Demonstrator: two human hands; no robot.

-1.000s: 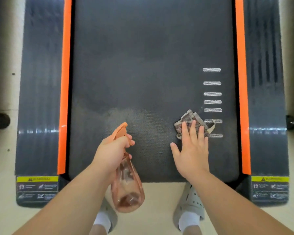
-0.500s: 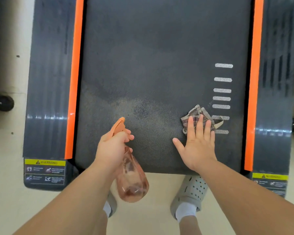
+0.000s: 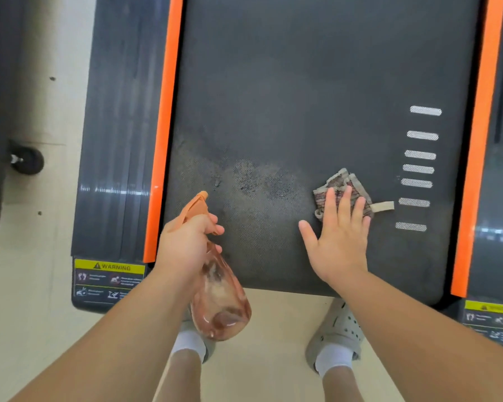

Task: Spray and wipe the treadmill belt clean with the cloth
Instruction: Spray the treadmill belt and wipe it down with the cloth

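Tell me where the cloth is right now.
In the head view, the cloth lies on the right part of the treadmill belt, pinned under the right hand's fingers, just left of the white stripes.

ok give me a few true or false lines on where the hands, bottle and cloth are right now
1. The left hand holds the spray bottle. True.
2. The right hand lies flat with its fingers on the cloth. True.
3. The cloth sits on the orange strip. False: it lies on the treadmill belt, short of the right orange strip.
4. The bottle is empty and clear. False: it is pinkish with liquid at its base.
5. Darker wet speckles mark the belt ahead of the nozzle. True.
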